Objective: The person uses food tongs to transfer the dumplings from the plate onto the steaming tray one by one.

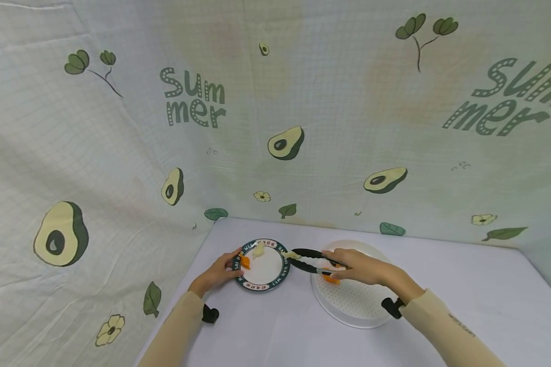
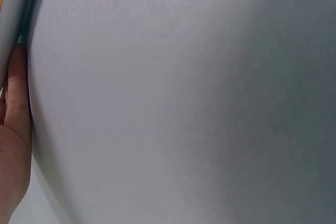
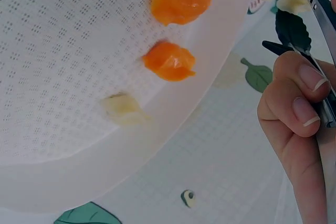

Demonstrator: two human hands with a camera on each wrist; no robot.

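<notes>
My left hand (image 1: pixel 218 274) grips the near-left rim of a small plate (image 1: pixel 280 280) with a dark green lettered border. On the plate lie an orange dumpling-like piece (image 1: pixel 245 261) and a pale one (image 1: pixel 258 250). In the left wrist view, a straight finger (image 2: pixel 18 87) reaches along the plate's edge. My right hand (image 1: pixel 360 266) holds black-tipped tongs (image 1: pixel 305 267), whose tips pinch another pale dumpling-like piece (image 3: pixel 294 2) at the plate's right rim. Below the right forearm sits a white perforated round tray (image 1: pixel 353 306).
Inside the tray, the right wrist view shows two orange pieces (image 3: pixel 181 4) (image 3: pixel 169 60) and a pale piece (image 3: pixel 125 108). Everything stands on a white table (image 1: pixel 275 336). A printed cloth (image 1: pixel 330 102) with avocados and leaves hangs behind and at the left.
</notes>
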